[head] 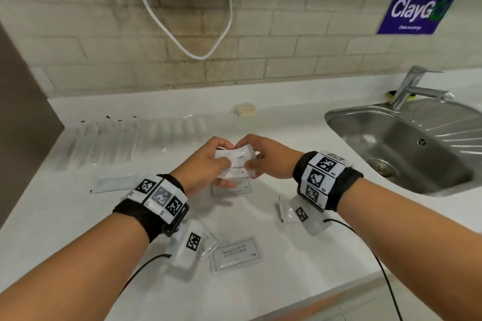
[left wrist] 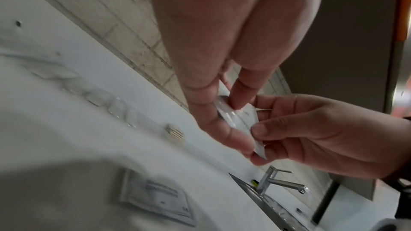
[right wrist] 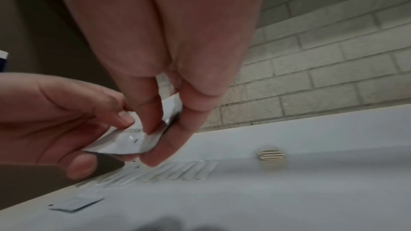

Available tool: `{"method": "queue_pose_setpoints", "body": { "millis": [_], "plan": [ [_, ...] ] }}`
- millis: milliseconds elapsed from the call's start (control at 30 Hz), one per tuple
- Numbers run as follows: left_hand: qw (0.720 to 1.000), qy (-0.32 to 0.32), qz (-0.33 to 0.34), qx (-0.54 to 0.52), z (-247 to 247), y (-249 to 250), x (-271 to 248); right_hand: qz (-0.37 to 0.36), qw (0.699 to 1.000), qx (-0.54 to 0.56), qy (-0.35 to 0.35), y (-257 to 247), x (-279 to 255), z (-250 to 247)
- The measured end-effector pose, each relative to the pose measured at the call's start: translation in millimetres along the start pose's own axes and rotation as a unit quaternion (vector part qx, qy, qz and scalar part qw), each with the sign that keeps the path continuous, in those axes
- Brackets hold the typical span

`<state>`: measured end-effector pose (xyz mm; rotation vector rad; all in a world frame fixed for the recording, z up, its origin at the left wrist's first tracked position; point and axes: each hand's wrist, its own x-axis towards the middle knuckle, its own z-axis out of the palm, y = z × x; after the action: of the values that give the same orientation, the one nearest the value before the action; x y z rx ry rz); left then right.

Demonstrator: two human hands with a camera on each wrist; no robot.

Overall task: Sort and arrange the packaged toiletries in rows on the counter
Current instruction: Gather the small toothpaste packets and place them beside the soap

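Head view: left hand (head: 206, 164) and right hand (head: 266, 159) both pinch toothpaste sachets (head: 238, 165) above counter (head: 300, 154).

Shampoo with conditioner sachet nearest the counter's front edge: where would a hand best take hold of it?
The shampoo with conditioner sachet lies flat, face up, on the counter, so probably pinch its bare right short edge from above. Its left end touches, perhaps overlaps, another sachet, which a grip there could disturb.
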<state>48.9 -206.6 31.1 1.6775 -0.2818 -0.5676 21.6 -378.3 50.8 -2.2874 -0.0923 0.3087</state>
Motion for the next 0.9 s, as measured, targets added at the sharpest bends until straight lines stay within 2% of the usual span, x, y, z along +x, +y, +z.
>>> {"method": "queue_pose_setpoints", "body": {
  "millis": [133, 300, 467, 567, 733, 900],
  "plan": [
    [1.0, -0.025, 0.017, 0.005, 24, 3, 11, 0.021, 0.999, 0.033, 0.015, 19, -18, -19],
    [0.999, -0.025, 0.038, 0.003, 36, 1, 24, 0.089, 0.992, -0.057, 0.071, 60, -50, -38],
    [0.999, -0.015, 0.041, 0.0, 39, -2, 30, 0.153, 0.965, -0.209, -0.032, 100, -72, -13],
    [0.999, -0.021, 0.034, 0.007, 44, -3, 30, 0.147, 0.962, -0.229, -0.02, 109, -72, -6],
    [0.999, -0.016, 0.029, 0.019, 47, -5, 29, 0.119, 0.968, -0.215, -0.053, 106, -68, -10],
    [1.0, 0.001, 0.016, 0.022, 43, -8, 26, 0.073, 0.986, -0.151, 0.005, 89, -61, -32]
  ]
}}
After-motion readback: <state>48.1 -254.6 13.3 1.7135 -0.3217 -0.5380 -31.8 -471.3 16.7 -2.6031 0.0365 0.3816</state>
